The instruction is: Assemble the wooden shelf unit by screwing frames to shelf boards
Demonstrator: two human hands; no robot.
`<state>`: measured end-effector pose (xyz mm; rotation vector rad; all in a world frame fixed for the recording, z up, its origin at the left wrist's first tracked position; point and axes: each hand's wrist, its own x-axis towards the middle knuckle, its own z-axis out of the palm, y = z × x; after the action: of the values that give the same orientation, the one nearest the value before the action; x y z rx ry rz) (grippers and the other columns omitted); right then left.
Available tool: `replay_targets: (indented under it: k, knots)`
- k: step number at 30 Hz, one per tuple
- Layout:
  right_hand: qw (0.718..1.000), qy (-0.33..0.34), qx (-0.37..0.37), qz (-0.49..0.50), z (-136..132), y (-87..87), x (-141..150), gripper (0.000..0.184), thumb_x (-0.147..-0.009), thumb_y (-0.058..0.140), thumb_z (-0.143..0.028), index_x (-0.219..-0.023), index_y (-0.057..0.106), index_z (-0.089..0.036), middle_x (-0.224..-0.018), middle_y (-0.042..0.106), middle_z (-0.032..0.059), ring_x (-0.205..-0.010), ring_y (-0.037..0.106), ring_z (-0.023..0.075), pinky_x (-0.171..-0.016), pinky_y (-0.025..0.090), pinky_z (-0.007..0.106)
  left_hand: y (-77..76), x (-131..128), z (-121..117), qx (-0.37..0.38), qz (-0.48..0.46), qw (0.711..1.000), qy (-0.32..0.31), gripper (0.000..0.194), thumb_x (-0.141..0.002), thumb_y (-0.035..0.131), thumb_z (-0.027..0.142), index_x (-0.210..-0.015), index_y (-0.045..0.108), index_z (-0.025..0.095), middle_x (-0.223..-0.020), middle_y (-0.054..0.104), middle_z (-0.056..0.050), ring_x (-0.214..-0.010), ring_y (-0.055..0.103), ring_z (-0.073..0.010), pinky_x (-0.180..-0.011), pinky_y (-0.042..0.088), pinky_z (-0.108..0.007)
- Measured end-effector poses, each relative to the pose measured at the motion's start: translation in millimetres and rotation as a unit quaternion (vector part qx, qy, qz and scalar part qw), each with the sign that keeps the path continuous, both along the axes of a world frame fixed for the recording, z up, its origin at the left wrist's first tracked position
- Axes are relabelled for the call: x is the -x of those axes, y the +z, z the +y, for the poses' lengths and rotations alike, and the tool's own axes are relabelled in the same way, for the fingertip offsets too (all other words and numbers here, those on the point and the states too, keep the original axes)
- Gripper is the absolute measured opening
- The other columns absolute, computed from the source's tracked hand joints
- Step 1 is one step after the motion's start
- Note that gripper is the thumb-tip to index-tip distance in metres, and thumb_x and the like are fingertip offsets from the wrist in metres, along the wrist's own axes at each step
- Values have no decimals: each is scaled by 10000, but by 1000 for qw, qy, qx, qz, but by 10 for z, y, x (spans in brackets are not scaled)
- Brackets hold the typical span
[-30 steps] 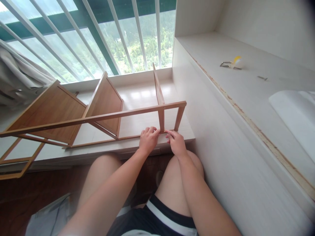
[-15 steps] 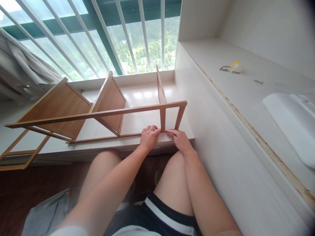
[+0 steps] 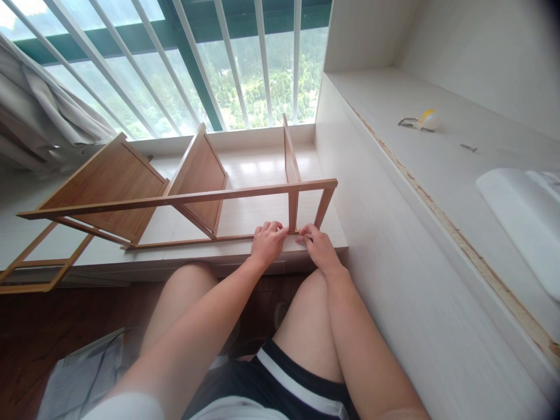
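A brown wooden shelf rack (image 3: 254, 192) lies on its side on the pale window ledge, its shelf boards standing upright between two long rails. My left hand (image 3: 268, 242) is closed on the lower rail, just left of the joint with the narrow crosspiece (image 3: 293, 210). On the other side of that joint, my right hand (image 3: 320, 246) pinches with thumb and forefinger. Something small and thin is at its fingertips, too small to name. Both hands are close together at the ledge's front edge.
A barred window (image 3: 245, 70) rises behind the ledge. On the raised white surface at right are small metal pieces with a yellow-and-clear item (image 3: 427, 119), a small metal piece (image 3: 468, 148) and a white object (image 3: 516, 216). Another wooden frame (image 3: 65, 271) overhangs the ledge at left.
The view has shifted slightly, so the rack appears a little further right. My right hand's fingers have curled in more at the joint. The left hand keeps its place on the rail.
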<state>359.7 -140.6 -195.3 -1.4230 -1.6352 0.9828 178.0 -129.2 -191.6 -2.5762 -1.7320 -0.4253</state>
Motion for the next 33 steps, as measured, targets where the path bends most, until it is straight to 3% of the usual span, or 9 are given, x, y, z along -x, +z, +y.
replay_targets:
  k: [8,33]
  knots:
    - [999,-11,-29,-25,28,-30,28,104,-796,505,-222,-787,607,-205,-773,680,10,-747,596,169,-734,419,289,-24,-2,-1,-4,3,1000,2,276,-926,399,314,-1085,624,327,-1119,594,-58,-1026,481,-229,-824,352,-385]
    - [996,11,-61,-61,48,-85,38,158,-796,530,-272,-793,656,-178,-799,683,41,-678,584,164,-698,438,290,3,9,-12,1,-5,1000,-2,247,-912,427,295,-1058,623,327,-1121,586,-56,-1024,481,-229,-824,357,-382]
